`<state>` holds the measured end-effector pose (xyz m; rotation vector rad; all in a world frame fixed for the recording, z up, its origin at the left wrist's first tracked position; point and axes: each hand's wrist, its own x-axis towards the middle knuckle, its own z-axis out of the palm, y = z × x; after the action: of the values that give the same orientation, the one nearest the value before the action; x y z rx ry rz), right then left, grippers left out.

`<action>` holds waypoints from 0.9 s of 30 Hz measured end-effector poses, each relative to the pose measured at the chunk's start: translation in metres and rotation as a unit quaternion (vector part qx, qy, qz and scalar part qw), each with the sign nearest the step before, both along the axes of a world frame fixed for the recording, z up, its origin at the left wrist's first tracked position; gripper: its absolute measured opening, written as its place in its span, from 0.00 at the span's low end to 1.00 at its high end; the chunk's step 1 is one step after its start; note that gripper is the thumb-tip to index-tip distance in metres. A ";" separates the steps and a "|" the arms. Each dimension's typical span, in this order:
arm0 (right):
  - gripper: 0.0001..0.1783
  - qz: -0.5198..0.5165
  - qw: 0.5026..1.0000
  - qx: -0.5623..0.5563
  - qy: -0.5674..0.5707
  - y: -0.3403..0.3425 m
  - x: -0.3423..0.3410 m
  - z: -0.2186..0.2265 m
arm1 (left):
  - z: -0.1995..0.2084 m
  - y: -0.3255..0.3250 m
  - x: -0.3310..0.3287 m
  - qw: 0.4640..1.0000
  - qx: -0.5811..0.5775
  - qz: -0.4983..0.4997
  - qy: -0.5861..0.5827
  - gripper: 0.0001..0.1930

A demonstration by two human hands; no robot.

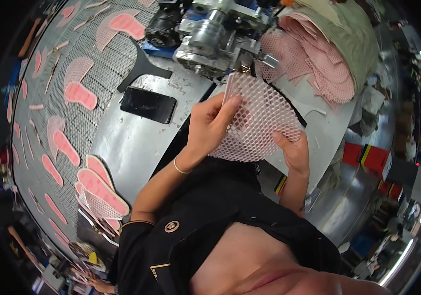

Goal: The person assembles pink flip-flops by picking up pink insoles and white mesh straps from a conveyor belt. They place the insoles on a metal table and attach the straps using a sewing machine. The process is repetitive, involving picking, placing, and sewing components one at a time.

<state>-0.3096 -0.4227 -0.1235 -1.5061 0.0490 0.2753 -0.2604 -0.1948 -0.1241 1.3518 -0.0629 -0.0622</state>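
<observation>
Both of my hands hold a pale pink mesh shoe upper [264, 115], a curved piece with open honeycomb holes. Its top edge lies right under the head of a metal sewing machine [205, 46]; I cannot tell whether the needle touches it. My left hand [206, 125] pinches the straight left edge, thumb on top. At the lower right edge, my right hand [296, 153] grips the mesh with its thumb over it and its fingers underneath, mostly hidden.
A black phone [148, 104] lies on the metal table left of the machine. Beyond it, a wire-mesh conveyor [100, 81] carries several pink insoles and mesh pieces. More insoles [103, 189] are stacked nearer me. Right of the machine, mesh pieces [318, 64] spill from a green cloth bag [363, 44].
</observation>
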 end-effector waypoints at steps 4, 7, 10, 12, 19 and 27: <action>0.13 -0.054 0.997 -0.049 -0.032 0.020 0.003 0.015 | 0.009 0.007 0.017 0.999 -0.004 0.006 0.047 0.20; 0.13 -0.045 0.998 -0.035 -0.036 0.024 0.003 0.025 | 0.007 0.009 0.023 0.995 -0.058 -0.006 0.083 0.21; 0.13 -0.033 0.999 -0.031 -0.029 0.032 0.009 0.034 | 0.001 0.014 0.026 0.987 -0.109 0.002 0.114 0.20; 0.13 -0.030 0.997 -0.065 -0.028 0.045 0.019 0.038 | 0.000 0.025 0.027 0.989 -0.084 0.038 0.119 0.19; 0.13 0.040 0.997 -0.065 -0.014 0.100 0.063 0.039 | -0.003 0.068 0.006 0.982 -0.088 0.150 0.072 0.13; 0.07 -0.025 0.981 -0.162 -0.101 0.114 0.065 0.040 | -0.020 0.056 -0.059 0.975 -0.122 0.074 0.171 0.11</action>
<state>-0.2448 -0.3089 -0.0831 -1.8474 -0.0322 0.0747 -0.3196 -0.1386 -0.1444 1.0800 0.3117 -0.1556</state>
